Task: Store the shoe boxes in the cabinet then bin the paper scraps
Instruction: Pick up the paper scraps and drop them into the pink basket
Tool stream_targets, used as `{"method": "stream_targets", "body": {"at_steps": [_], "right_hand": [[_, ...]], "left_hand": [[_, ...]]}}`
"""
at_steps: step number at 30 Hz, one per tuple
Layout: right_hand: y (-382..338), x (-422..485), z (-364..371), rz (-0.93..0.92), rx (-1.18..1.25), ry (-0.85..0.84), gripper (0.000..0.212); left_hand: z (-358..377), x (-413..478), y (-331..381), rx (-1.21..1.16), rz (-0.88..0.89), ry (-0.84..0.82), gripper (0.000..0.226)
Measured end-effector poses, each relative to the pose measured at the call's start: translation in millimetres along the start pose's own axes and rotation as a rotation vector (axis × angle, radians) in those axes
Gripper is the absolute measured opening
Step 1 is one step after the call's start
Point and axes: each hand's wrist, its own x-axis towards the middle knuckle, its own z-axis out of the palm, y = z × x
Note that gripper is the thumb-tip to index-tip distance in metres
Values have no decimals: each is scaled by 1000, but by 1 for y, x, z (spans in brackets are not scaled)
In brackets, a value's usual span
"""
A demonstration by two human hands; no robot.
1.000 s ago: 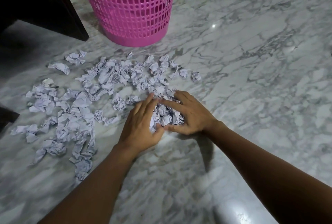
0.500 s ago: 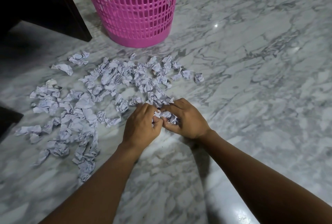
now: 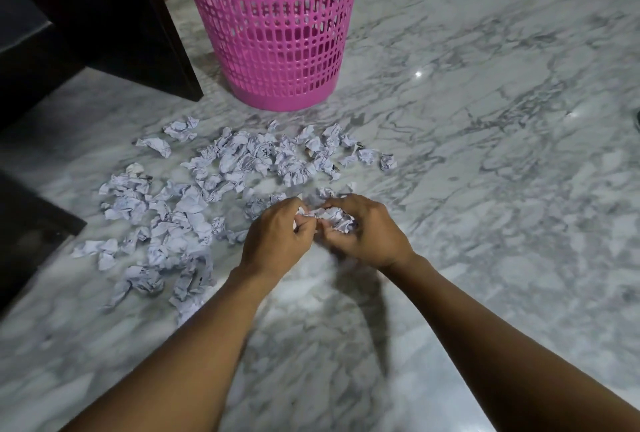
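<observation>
A marble floor carries a pink bin beside a dark cabinet. Crumpled paper scraps lie spread before the bin. The left hand and right hand together clutch a bunch of scraps.

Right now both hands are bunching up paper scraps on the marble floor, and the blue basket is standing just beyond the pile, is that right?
Not quite: the basket is pink, as the head view shows. The rest holds: both hands, left and right, bunch scraps on the floor.
</observation>
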Motion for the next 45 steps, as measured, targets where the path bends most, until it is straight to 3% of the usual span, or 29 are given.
{"method": "stream_targets", "body": {"at_steps": [7, 11, 18, 23, 26, 32, 36, 40, 45], "right_hand": [[-74, 67, -47, 69, -9, 99, 29], [-130, 113, -80, 16, -42, 128, 22], [-219, 225, -147, -100, -218, 77, 32], [-218, 303, -175, -116, -209, 100, 19], [-187, 332, -181, -102, -138, 175, 25], [-128, 366, -172, 42, -121, 173, 32], [-115, 381, -164, 133, -106, 74, 43], [-106, 390, -156, 214, -160, -101, 52], [-114, 384, -146, 243, -345, -211, 57]], "left_hand": [[-73, 60, 28, -198, -65, 137, 16], [-134, 107, 42, -202, -10, 175, 21], [-231, 215, 70, -256, -17, 253, 32], [-248, 286, 80, -300, -9, 325, 38], [-230, 326, 81, -298, -49, 333, 34], [-184, 370, 67, -207, -141, 226, 23], [-174, 390, 58, -150, -197, 148, 27], [-173, 395, 42, -59, -270, -78, 25], [-190, 382, 39, 45, -279, -222, 21]]}}
